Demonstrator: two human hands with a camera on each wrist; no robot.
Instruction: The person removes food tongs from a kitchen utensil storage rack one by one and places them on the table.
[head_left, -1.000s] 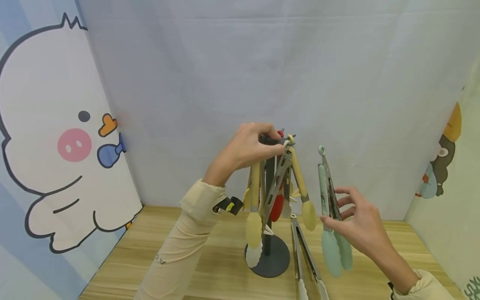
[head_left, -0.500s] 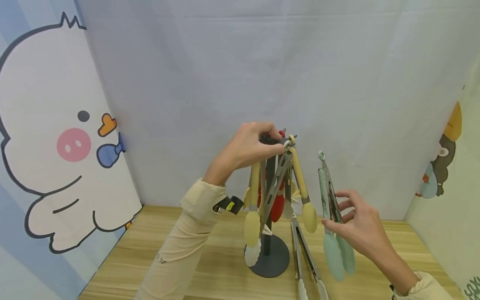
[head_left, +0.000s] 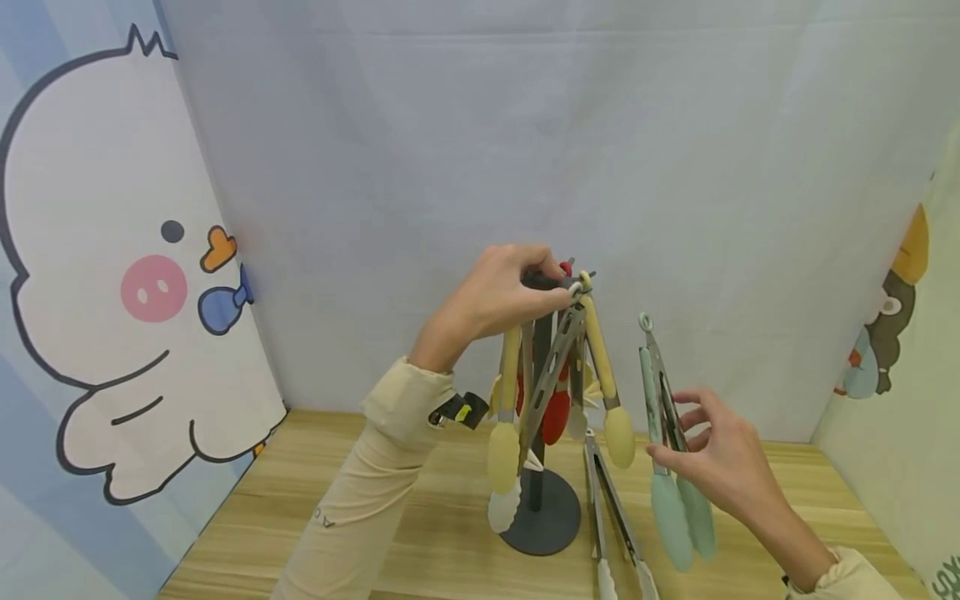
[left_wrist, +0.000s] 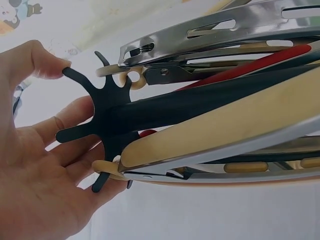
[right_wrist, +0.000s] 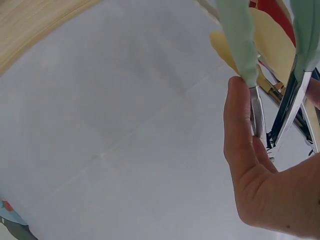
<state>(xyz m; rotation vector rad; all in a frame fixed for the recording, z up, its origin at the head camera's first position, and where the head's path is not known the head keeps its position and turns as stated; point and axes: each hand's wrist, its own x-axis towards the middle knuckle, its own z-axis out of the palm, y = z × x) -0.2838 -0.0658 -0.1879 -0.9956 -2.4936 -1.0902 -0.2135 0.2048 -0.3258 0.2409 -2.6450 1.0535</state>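
At the top of a dark rotating-style hook stand [head_left: 551, 525], my left hand [head_left: 491, 292] grips the hooked crown [left_wrist: 107, 112], thumb at one hook tip and fingers behind it. Tongs hang from the hooks by their rings: cream-handled tongs [left_wrist: 225, 120], metal tongs with slotted arms [left_wrist: 215, 30] and a pair with red tips [head_left: 557, 417]. To the right of the stand, my right hand [head_left: 720, 446] holds mint-green tongs [head_left: 670, 521] between thumb and fingers, ring end up, tips pointing down and slightly apart. In the right wrist view, fingers [right_wrist: 237, 120] lie along one arm of them.
Another pair of metal tongs with whitish tips [head_left: 618, 508] lies on the wooden table [head_left: 300, 500], between the stand and my right hand. A pale grey cloth wall [head_left: 375, 167] stands behind, with cartoon-printed panels [head_left: 90, 208] at both sides.
The mint-green tongs have sunk a little and drifted slightly right with my right hand. My left hand keeps its grip on the stand's top.
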